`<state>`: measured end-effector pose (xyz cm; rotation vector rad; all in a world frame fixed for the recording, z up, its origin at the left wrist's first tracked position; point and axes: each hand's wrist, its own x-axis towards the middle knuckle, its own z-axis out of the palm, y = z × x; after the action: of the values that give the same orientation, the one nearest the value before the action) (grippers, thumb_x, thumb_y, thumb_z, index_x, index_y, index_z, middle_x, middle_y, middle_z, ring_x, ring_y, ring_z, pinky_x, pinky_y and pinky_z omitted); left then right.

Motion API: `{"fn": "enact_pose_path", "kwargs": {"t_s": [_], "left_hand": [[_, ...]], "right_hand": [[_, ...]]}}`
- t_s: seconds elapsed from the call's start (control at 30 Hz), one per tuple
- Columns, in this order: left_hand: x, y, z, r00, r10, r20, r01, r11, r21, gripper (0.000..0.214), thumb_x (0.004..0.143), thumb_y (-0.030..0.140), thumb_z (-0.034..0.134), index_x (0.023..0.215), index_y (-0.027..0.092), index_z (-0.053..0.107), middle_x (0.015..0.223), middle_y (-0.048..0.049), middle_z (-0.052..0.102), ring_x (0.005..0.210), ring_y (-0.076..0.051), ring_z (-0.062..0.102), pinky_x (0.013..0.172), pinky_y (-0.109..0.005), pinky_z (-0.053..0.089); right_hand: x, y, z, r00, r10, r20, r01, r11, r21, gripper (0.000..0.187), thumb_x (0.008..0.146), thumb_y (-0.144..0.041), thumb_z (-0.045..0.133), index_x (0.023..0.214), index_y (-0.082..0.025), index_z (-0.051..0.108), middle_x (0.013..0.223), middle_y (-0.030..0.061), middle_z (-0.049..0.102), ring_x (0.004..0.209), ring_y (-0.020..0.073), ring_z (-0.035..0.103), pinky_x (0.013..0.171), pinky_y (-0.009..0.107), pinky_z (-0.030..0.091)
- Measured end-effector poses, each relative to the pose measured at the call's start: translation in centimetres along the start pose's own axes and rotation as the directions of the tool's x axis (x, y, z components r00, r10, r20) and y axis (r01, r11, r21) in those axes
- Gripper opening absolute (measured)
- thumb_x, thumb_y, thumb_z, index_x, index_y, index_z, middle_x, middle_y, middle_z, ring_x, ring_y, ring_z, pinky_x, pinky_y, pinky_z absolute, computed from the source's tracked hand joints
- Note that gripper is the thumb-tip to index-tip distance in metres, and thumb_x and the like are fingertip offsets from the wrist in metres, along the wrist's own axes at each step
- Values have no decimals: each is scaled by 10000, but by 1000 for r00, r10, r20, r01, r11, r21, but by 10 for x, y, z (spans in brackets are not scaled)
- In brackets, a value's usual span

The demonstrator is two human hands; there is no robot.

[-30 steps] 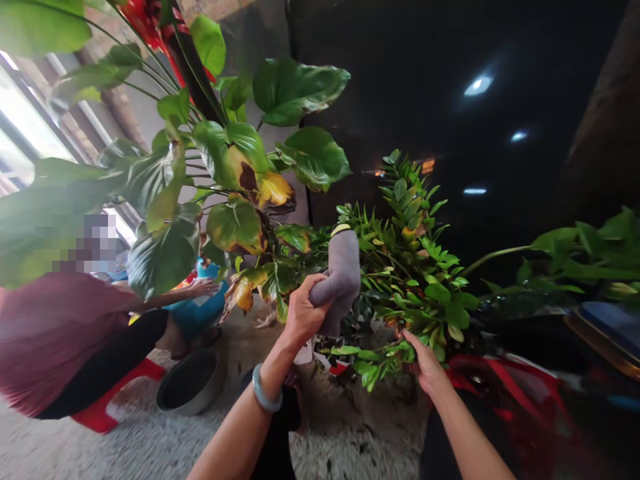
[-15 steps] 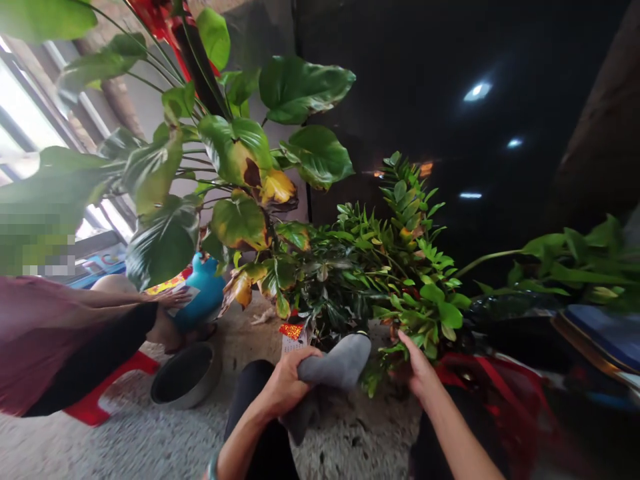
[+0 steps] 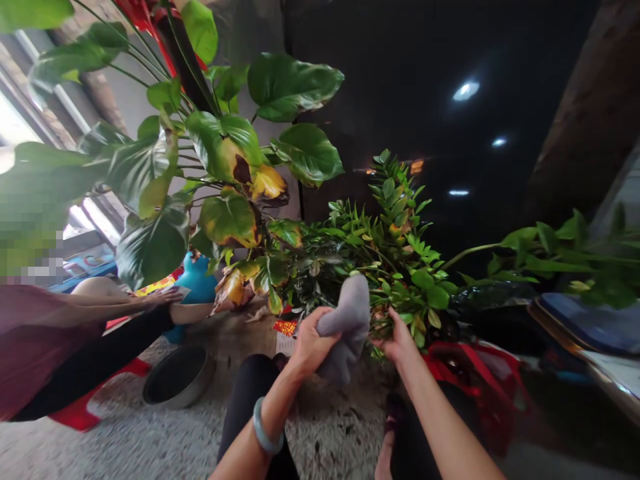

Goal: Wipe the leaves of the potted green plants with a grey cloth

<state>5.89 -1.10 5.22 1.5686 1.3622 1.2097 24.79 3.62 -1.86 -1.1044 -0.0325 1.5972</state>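
Left hand [image 3: 309, 341]: clenched on a grey cloth [image 3: 347, 313], held just in front of the plant [image 3: 400, 247]. The cloth's long axis is upright and its top touches the lower leaves.
Right hand [image 3: 400, 339]: closed on a low stem of the plant, just right of the cloth.
Bowl [image 3: 179, 377]: set on the floor [image 3: 125, 440], well left of the plant.
Another person's hand [image 3: 163, 297]: seen farther left.

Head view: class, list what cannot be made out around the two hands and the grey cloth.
All in the head view:
Pot of the small-leaved plant: hidden by grey cloth, left hand, foliage.
Right hand: fingertips buried in leaves; grip unclear.
Paper tag: print too small.
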Motion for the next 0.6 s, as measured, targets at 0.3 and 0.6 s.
{"fn": "enact_pose_path", "kwargs": {"t_s": [0.3, 0.6], "left_hand": [[0, 21, -28, 984, 76, -160, -85, 995, -46, 286, 564, 260, 677, 837, 175, 680, 798, -8, 685, 753, -190, 609, 700, -264, 473], [8, -6, 10, 994, -18, 105, -4, 979, 205, 316, 551, 72, 576, 825, 188, 683, 728, 17, 676, 725, -182, 607, 665, -250, 437]], "right_hand": [[2, 12, -6, 993, -109, 52, 105, 992, 64, 204, 774, -373, 590, 634, -233, 541, 550, 18, 650, 552, 220, 639, 639, 389, 529], [16, 5, 7, 985, -167, 36, 164, 984, 67, 245, 782, -386, 593, 605, -257, 483, 446, -41, 556, 458, 181, 562, 528, 315, 481]]}}
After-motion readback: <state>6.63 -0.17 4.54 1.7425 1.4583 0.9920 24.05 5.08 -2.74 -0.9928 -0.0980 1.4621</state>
